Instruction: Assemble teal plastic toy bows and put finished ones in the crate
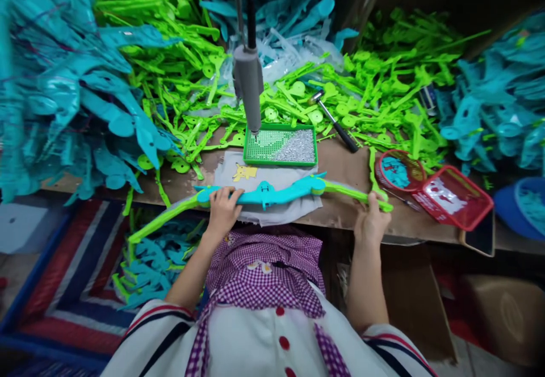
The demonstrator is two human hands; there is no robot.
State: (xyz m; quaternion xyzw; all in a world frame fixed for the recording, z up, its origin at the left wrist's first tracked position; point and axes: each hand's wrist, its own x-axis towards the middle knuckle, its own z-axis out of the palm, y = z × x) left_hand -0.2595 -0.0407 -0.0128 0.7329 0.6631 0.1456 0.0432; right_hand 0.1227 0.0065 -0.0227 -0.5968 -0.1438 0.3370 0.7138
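A toy bow (pixel 279 195) lies across the front of the bench, with a blue plastic middle and a green limb hinged at each end. My left hand (pixel 225 206) is closed around the blue part near the left hinge. At the far right tip of the right green limb (pixel 349 191), my right hand (pixel 372 218) grips with its fingers. The left green limb (pixel 164 218) sticks out past the bench edge. Beneath the bow is a pale cloth (pixel 298 209) with a yellow cartoon figure. An electric screwdriver (pixel 249 87) hangs upright above a green tray (pixel 281 162) of small silver screws.
Green plastic parts (pixel 298 90) are heaped behind the tray, with a hammer (pixel 334 118) on them. Blue parts pile up at left (pixel 85 82) and right (pixel 502 93). A round red basket (pixel 419 164), a rectangular red basket (pixel 485 206) and a phone (pixel 481 238) sit at right.
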